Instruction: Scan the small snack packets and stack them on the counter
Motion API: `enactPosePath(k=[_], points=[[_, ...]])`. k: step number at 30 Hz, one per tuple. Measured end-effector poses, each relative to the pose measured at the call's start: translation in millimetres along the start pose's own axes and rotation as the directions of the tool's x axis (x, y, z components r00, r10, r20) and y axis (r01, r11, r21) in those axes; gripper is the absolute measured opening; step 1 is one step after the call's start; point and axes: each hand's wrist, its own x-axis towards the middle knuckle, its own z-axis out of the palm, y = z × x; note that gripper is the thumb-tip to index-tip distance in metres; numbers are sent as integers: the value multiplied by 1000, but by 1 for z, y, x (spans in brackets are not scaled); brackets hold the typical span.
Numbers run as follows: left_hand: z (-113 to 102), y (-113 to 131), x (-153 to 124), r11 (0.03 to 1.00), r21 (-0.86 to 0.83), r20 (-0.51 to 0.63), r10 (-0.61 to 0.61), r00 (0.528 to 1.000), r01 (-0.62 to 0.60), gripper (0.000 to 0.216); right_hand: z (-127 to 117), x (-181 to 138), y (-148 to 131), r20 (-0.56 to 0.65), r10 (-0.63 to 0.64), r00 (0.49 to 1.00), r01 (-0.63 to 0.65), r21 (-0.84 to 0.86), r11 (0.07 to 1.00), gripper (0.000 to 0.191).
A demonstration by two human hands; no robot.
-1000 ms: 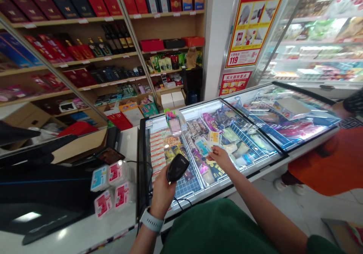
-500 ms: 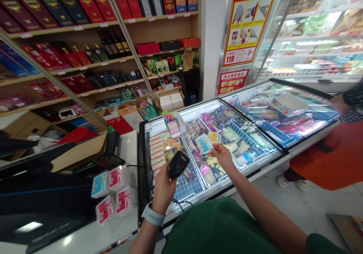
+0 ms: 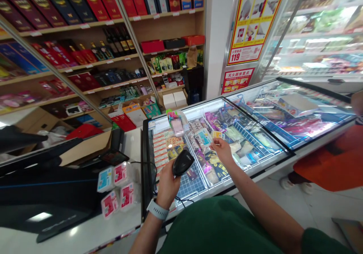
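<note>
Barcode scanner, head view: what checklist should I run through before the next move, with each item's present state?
1. Grip of left hand on barcode scanner: ok, fingers wrapped round it.
2. Grip of right hand on packets: ok, pinched above the freezer glass.
3. Scanner and packets apart: ok, not touching.
4. Barcode facing scanner: cannot tell.
5. Clearance from person in orange: ok, at the freezer's far end.
</note>
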Motion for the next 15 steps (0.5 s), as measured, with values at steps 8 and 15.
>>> enactPosePath(k=[8,15], points=[[-1,-13,2,1000,10,24,7,1000,-7,49,5,-5,3,-17,-14,1000,14,-1,1000,39],[-5,-14,6,999,32,39,18,999,-19,49,7,-4,-4,-74,7,997,-6,2,1000,43]])
